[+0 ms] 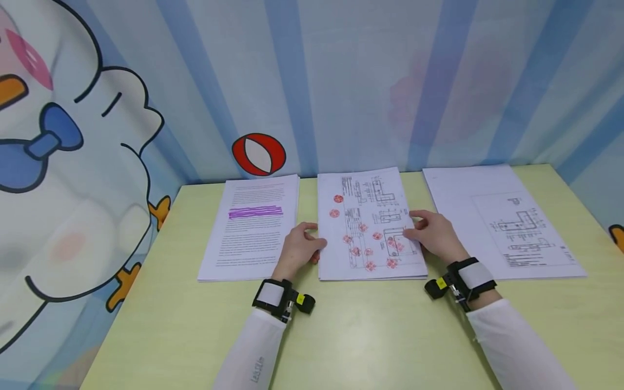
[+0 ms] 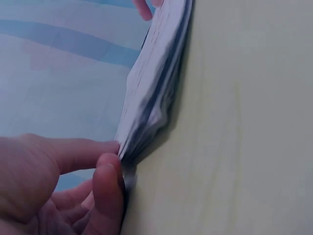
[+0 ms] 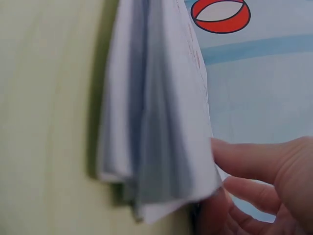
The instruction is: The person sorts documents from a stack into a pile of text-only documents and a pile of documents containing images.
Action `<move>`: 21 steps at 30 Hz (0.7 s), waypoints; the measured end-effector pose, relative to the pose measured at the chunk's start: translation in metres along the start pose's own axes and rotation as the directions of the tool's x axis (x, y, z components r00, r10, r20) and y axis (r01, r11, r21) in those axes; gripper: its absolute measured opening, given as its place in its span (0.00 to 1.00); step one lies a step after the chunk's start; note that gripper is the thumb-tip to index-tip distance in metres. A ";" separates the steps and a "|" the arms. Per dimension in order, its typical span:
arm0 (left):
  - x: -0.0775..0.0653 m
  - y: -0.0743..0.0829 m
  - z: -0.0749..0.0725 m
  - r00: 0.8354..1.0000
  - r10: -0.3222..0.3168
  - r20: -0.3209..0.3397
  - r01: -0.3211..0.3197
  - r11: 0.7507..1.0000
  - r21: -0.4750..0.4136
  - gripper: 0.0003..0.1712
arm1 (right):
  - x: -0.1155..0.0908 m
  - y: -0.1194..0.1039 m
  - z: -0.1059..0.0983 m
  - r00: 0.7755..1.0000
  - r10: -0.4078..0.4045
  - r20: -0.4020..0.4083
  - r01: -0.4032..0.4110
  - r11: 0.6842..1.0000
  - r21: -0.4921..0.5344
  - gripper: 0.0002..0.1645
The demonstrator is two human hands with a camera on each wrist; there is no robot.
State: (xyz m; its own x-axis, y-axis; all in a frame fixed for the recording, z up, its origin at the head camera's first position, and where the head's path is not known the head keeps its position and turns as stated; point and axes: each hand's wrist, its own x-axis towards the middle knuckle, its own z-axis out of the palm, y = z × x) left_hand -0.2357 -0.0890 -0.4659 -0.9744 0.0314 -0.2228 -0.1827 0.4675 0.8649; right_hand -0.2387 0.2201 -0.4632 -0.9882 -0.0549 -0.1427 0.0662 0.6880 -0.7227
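A stack of printed sheets [image 1: 361, 227] with technical drawings and red stamp-like marks lies at the middle of the table, between both hands. My left hand [image 1: 300, 247] pinches its left edge, thumb on top. On the opposite edge, my right hand [image 1: 436, 236] grips the stack between thumb and fingers. The left wrist view shows the stack's edge [image 2: 151, 83] close up, with the left thumb and a finger at its side. Seen from the right wrist, the sheets [image 3: 166, 112] are slightly fanned into layers and blurred; the right fingers are partly hidden behind them.
To the left lies a text stack [image 1: 253, 233] with purple highlighted lines. At the right is another stack [image 1: 502, 227] with a drawing on its top sheet. All rest on a pale yellow-green table [image 1: 370, 336], against a striped blue curtain [image 1: 341, 81] with cartoon figures.
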 end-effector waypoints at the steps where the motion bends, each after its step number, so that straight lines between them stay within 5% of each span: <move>1: 0.000 0.000 0.000 1.000 0.004 -0.006 -0.004 1.000 0.012 0.30 | -0.001 0.000 0.000 1.000 -0.007 -0.009 0.007 1.000 -0.022 0.37; 7: 0.000 0.001 -0.005 0.999 0.013 -0.047 -0.010 0.998 0.062 0.26 | -0.006 -0.002 -0.007 0.999 -0.046 -0.009 0.046 0.996 -0.075 0.29; 12: -0.001 0.014 0.001 0.995 0.076 -0.058 -0.075 0.997 0.011 0.21 | -0.011 0.002 -0.031 0.994 -0.105 -0.041 0.103 0.994 -0.041 0.28; 17: -0.008 0.041 0.031 0.981 0.185 0.050 -0.184 0.982 -0.031 0.19 | -0.021 0.016 -0.064 0.962 -0.183 -0.202 0.169 0.982 -0.086 0.28; 21: -0.014 0.061 0.065 0.956 0.253 0.149 -0.245 0.967 -0.069 0.18 | -0.027 0.036 -0.089 0.940 -0.143 -0.309 0.097 0.983 -0.159 0.31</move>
State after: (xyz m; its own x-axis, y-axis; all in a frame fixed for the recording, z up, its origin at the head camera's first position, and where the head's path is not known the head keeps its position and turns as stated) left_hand -0.2251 -0.0031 -0.4392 -0.9580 0.2802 -0.0613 0.0532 0.3836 0.9220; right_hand -0.2217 0.3108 -0.4254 -0.9812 0.0742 0.1781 -0.0525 0.7856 -0.6165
